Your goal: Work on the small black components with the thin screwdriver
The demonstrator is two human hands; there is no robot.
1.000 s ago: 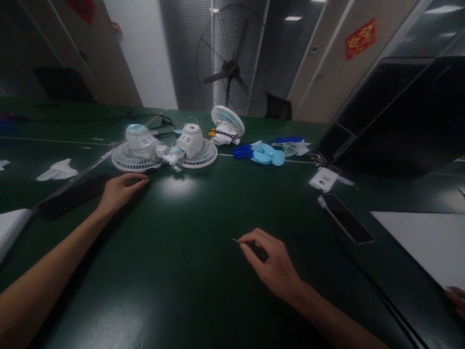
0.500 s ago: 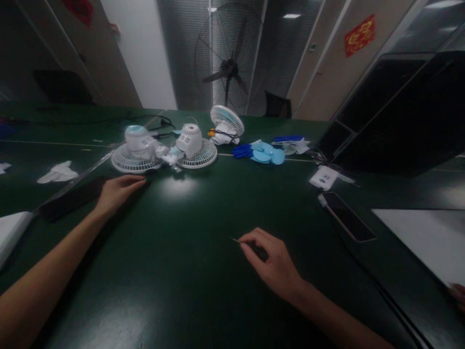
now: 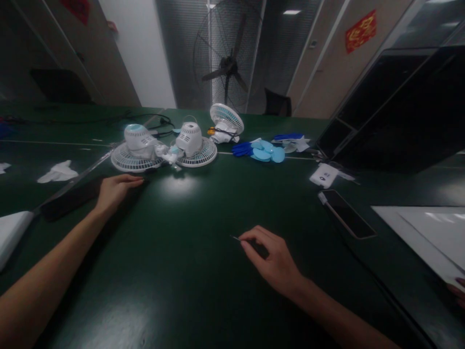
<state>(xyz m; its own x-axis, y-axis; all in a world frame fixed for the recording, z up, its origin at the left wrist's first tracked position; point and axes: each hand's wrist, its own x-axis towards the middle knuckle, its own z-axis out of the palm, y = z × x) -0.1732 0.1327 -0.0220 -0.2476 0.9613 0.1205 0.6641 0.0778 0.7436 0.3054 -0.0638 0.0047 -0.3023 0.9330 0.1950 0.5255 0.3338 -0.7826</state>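
My right hand (image 3: 271, 257) hovers over or rests on the green table (image 3: 181, 281), thumb and forefinger pinched on a thin metal pin-like piece (image 3: 234, 237) that points left. What exactly the piece is cannot be told. My left hand (image 3: 118, 189) reaches out at the left, fingertips pressed together just in front of the nearest small white fan (image 3: 136, 162). Something small and dark may be at those fingertips, too small to make out. A second white fan (image 3: 196, 152) lies face down beside the first, and a third fan (image 3: 227, 121) is tipped up behind.
Light blue discs (image 3: 268, 151) and blue gloves (image 3: 242, 149) lie at the back. On the right are a phone (image 3: 348, 213), a white box (image 3: 324, 175), white sheets (image 3: 410, 232), a large dark screen (image 3: 403, 111) and another person's hand (image 3: 458, 292). A dark flat object (image 3: 69, 198) lies left.
Both my hands have stayed nearly in place, still pinched. At the right edge, a sheet now shows over the white surface beside the other person's hand.
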